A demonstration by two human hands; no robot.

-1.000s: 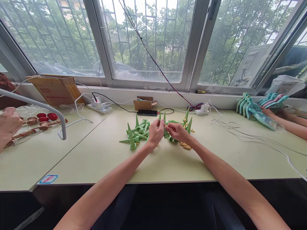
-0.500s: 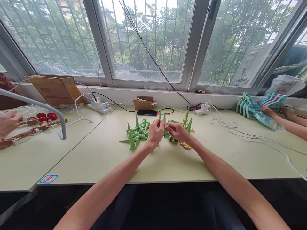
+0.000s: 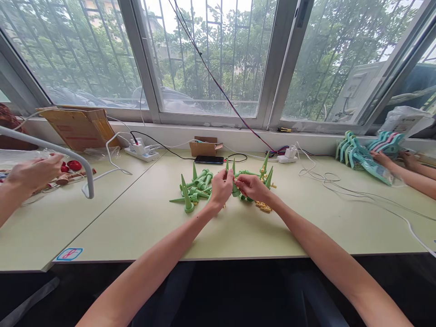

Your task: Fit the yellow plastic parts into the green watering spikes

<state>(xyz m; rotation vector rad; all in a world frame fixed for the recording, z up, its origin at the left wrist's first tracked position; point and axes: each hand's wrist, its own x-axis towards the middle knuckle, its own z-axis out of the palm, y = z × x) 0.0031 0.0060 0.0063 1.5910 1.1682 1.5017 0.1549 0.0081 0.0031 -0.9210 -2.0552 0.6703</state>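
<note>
Together, the left hand (image 3: 222,187) and right hand (image 3: 254,187) grip a green spike (image 3: 235,190) between their fingers. Yellow pieces (image 3: 263,207) lie on the surface (image 3: 238,236) nearby.

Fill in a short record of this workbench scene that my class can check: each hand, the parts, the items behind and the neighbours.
Left hand: holds a green conical spike, point up
Right hand: fingertips at the same spike; exact grip hidden
Loose spikes: green, some standing, some lying
Yellow pieces: small, near the right wrist
Behind: black phone, lying flat; small open cardboard box
Left neighbour: a hand near red balls
Right neighbour: hands at plastic hangers
</note>
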